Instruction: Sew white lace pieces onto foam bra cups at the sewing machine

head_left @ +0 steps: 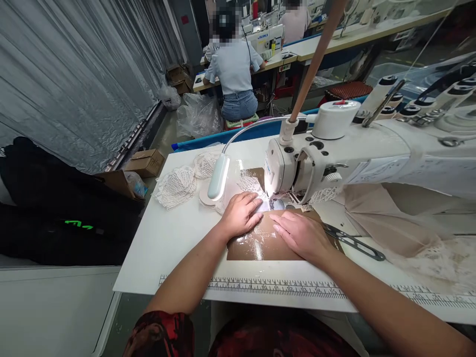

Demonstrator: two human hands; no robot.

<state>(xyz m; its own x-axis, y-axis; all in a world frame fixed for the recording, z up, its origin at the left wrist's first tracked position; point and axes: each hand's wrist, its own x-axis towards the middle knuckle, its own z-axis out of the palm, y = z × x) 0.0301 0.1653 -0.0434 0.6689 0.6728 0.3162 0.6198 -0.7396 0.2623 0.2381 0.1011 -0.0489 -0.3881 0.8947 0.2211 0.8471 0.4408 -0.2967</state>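
My left hand [242, 214] lies flat with its fingers stretched toward the needle area, touching white lace [250, 184] on the machine bed. My right hand [299, 230] rests flat on a shiny brown taped surface [253, 247], its fingertips pointing left just in front of the presser foot. Both hands are open. Over them stands the head of a white sewing machine [277, 166]; bright light falls at its needle, where details wash out. A dark slotted metal tool [359, 244] lies beside my right wrist, one end hidden behind that hand.
Lace pieces [176, 187] lie on the table at left, near a bendable lamp [218, 178]. Beige fabric [386, 218] with lace is at right. A ruler strip [260, 286] runs along the front edge. Thread cones [379, 96] stand behind; a seated person [234, 69] works beyond.
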